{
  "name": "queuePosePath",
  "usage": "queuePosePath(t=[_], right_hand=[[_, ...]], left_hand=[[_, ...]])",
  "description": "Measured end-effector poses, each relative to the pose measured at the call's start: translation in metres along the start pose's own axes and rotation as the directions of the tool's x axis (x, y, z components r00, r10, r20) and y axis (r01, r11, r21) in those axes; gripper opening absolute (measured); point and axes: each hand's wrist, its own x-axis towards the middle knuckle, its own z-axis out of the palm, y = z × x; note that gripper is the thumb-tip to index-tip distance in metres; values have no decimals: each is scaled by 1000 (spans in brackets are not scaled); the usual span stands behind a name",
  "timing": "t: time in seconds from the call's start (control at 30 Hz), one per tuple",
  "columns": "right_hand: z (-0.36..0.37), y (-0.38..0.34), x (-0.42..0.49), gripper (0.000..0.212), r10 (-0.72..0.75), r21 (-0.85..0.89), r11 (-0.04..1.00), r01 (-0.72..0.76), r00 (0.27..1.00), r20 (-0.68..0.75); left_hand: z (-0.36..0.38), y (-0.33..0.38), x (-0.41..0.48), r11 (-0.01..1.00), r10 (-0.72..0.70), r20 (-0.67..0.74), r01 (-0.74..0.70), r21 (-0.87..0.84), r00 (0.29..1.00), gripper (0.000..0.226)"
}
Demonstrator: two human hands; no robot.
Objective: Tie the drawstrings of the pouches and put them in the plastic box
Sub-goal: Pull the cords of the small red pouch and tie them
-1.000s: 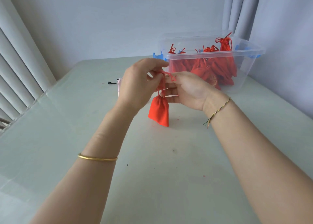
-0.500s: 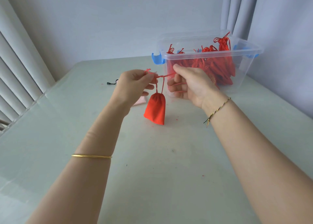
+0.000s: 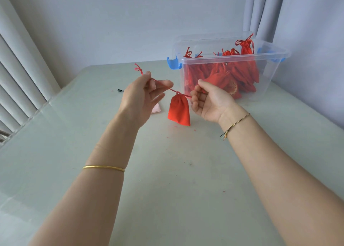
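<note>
Head view. Both hands up over the table [image 3: 167, 171], string taut between them.

- Left hand [image 3: 141, 96]: thumb and forefinger pinch the left run of the string [image 3: 163, 86]; its knotted tail sticks out above the knuckles.
- Right hand [image 3: 208, 102]: fingers curled around the right end of the string, palm towards me.
- Pouch [image 3: 179, 109]: red, neck gathered tight, hangs from the string midway between my hands, in front of the box [image 3: 268, 81] and not yet in it. I cannot tell whether its base touches the table.

Risks, as I judge them:
- The knot at the neck looks small. If it is only one turn, it may slacken once I ease off, and the mouth would reopen.
- The left pinch is thin. If the string slips there, the pouch swings or drops.
- An uneven pull would drag the knot off centre or jam it.
- The box rim is high and near my right hand, so a careless carry could snag the loose tail on it.

Containers:
- The box is clear plastic with blue latches and open on top. It holds a heap of red pouches [image 3: 232, 74], strings tied, piled mostly to the right. One stands up in the far right corner, above the rim. There looks to be room at the near left.

Also on the table: a pink flat thing [image 3: 156, 108] beside my left hand and a small black bit [image 3: 120, 90] further off.
</note>
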Motion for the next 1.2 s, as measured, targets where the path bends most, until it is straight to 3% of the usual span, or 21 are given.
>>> queuePosePath(t=[0.1,0.2,0.37,0.5,0.6,0.7,0.83,0.97,1.2], right_hand=[[-6,1,2,31,24,-8,1000,-24,1000,-17],[-10,3,3,32,55,-12,998,-56,998,-30],[-6,-2,-1,33,-86,-125,989,83,996,-18],[8,-14,-12,31,-242,-212,940,266,962,129],[17,-13,-16,30,-328,-290,885,365,929,170],[20,-10,-15,30,-342,-316,869,380,924,172],[18,-9,-15,42,-212,-400,881,252,967,143],[21,-5,-17,20,-131,-495,844,205,975,182],[20,0,-16,15,-237,-618,719,318,948,212]], left_hand=[[3,-1,1,981,44,-11,-45,-191,999,39],[8,-4,1,979,31,-26,-36,-201,999,39],[14,-5,-4,973,-2,37,-7,229,999,26],[14,0,-9,866,-20,117,-41,498,993,10],[19,2,-13,790,-8,151,-87,607,988,9],[21,2,-13,787,13,146,-100,609,989,13],[20,1,-11,849,-4,109,-54,526,994,15],[19,1,-9,878,-22,116,-36,478,993,15],[17,1,-8,896,-15,89,-26,444,996,16]])
